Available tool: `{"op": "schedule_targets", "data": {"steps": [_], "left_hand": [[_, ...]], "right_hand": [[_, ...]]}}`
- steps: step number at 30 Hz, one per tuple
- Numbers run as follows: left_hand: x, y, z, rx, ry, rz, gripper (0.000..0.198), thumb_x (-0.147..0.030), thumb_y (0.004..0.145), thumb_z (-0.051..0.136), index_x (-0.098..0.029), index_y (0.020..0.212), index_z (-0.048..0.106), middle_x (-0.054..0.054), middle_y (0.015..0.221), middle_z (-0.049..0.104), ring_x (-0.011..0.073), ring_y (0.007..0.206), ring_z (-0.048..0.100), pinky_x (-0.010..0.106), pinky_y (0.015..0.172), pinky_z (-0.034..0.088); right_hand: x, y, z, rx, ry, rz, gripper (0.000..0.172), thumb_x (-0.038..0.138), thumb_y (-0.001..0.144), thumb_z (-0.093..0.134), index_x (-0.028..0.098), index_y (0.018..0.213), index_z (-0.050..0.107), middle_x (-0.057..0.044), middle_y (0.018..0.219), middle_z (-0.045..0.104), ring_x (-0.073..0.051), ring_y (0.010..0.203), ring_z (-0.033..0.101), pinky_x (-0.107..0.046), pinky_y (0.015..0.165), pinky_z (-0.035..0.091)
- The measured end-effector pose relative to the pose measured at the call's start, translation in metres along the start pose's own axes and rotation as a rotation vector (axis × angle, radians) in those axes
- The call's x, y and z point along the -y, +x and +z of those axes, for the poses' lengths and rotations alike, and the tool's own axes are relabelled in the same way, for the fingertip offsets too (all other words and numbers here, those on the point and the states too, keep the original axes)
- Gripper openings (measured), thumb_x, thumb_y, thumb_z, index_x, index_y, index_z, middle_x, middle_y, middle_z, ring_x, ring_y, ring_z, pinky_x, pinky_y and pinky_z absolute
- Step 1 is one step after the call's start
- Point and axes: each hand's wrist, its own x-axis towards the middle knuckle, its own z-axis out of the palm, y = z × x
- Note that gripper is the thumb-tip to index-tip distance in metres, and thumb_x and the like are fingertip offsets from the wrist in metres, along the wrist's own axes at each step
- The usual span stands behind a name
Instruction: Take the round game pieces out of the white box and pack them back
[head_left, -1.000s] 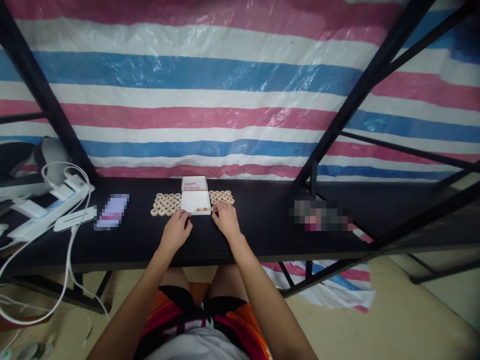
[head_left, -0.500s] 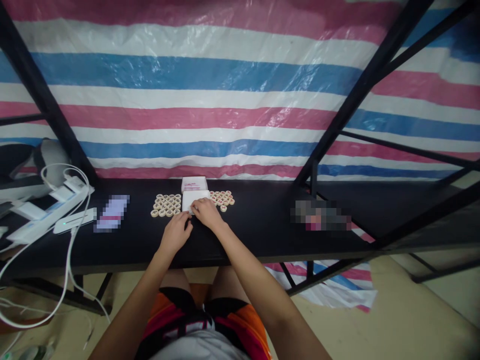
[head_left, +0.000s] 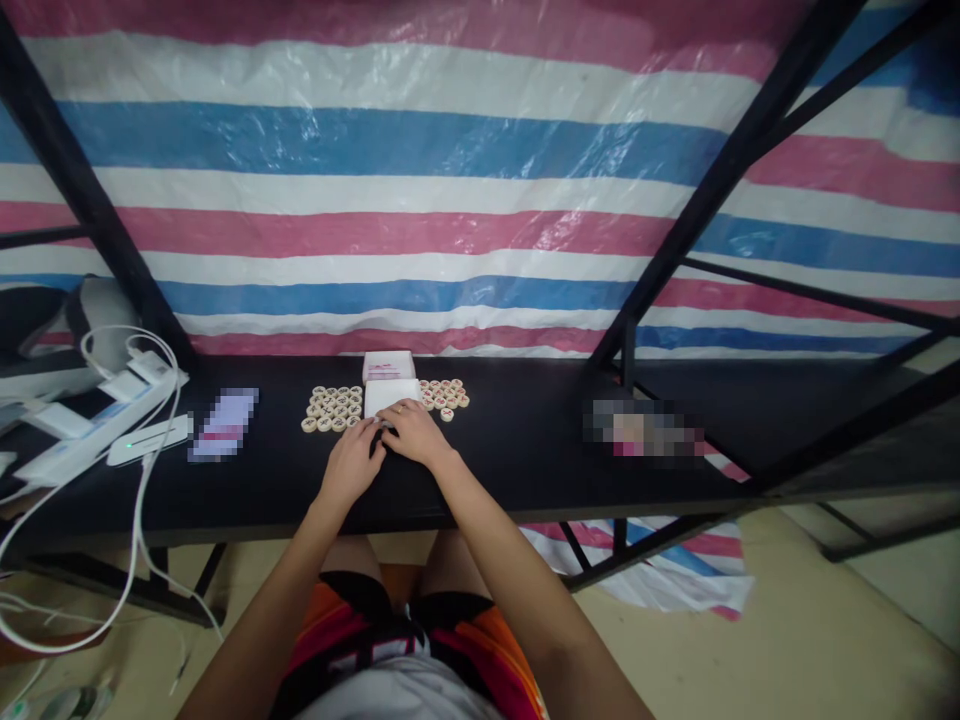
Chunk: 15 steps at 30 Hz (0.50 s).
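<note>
A white open box (head_left: 391, 392) stands on the black desk, with its white printed lid (head_left: 388, 366) just behind. My left hand (head_left: 352, 462) is at the box's near left corner, fingers bent inward and thumb curled toward them. My right hand (head_left: 414, 432) covers the near right part of the box, its fingers bent down over the front edge. The fingertips of both hands meet there, closed around something hidden from view. Rows of round xiangqi pieces with dark marks (head_left: 332, 408) lie left of the box. Red-marked xiangqi pieces (head_left: 448, 398) lie on its right.
On the left are a blurred phone-like object (head_left: 225, 425), a white slim device (head_left: 150, 440) and a power strip (head_left: 101, 415) with looping cables. A blurred item (head_left: 641, 430) lies on the right. Black metal posts (head_left: 682, 230) and a striped plastic sheet (head_left: 390, 235) enclose the desk.
My right hand has shifted slightly left and down over the box's front edge. My left hand has edged closer, so the fingertips are now nearer together. The pieces stay put.
</note>
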Motion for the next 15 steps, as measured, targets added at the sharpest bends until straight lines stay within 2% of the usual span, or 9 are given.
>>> {"op": "schedule_targets", "data": {"steps": [6, 9, 12, 15], "left_hand": [[0.003, 0.000, 0.003, -0.003, 0.026, 0.032, 0.034, -0.021, 0.086, 0.046, -0.019, 0.116, 0.060, 0.010, 0.126, 0.058, 0.0241, 0.114, 0.054, 0.039, 0.100, 0.043], [0.004, 0.000, 0.003, 0.000, 0.032, 0.036, 0.035, -0.022, 0.086, 0.045, -0.017, 0.118, 0.059, 0.011, 0.126, 0.058, 0.0243, 0.113, 0.054, 0.039, 0.099, 0.043], [0.004, 0.000, 0.004, -0.007, 0.031, 0.027, 0.035, -0.022, 0.086, 0.045, -0.017, 0.118, 0.060, 0.010, 0.126, 0.058, 0.0245, 0.113, 0.054, 0.039, 0.100, 0.043], [0.003, 0.000, 0.003, -0.010, 0.026, 0.020, 0.035, -0.023, 0.086, 0.044, -0.018, 0.117, 0.060, 0.010, 0.126, 0.058, 0.0248, 0.114, 0.053, 0.040, 0.099, 0.044]], "right_hand": [[-0.002, -0.002, 0.000, -0.021, 0.010, 0.047, 0.027, 0.028, 0.084, 0.055, 0.019, 0.107, 0.065, -0.008, 0.108, 0.062, -0.021, 0.107, 0.049, -0.035, 0.096, 0.035], [-0.001, -0.005, -0.005, -0.096, 0.027, 0.096, 0.031, 0.028, 0.085, 0.054, 0.019, 0.113, 0.062, -0.008, 0.112, 0.060, -0.022, 0.110, 0.047, -0.035, 0.098, 0.034], [-0.004, -0.013, -0.011, -0.207, -0.012, 0.314, 0.031, 0.021, 0.085, 0.048, 0.017, 0.114, 0.060, -0.011, 0.115, 0.058, -0.023, 0.112, 0.045, -0.037, 0.098, 0.034], [-0.011, -0.023, -0.012, -0.227, -0.064, 0.596, 0.031, 0.019, 0.083, 0.047, 0.015, 0.111, 0.060, -0.014, 0.117, 0.056, -0.027, 0.111, 0.046, -0.038, 0.089, 0.039]]}}
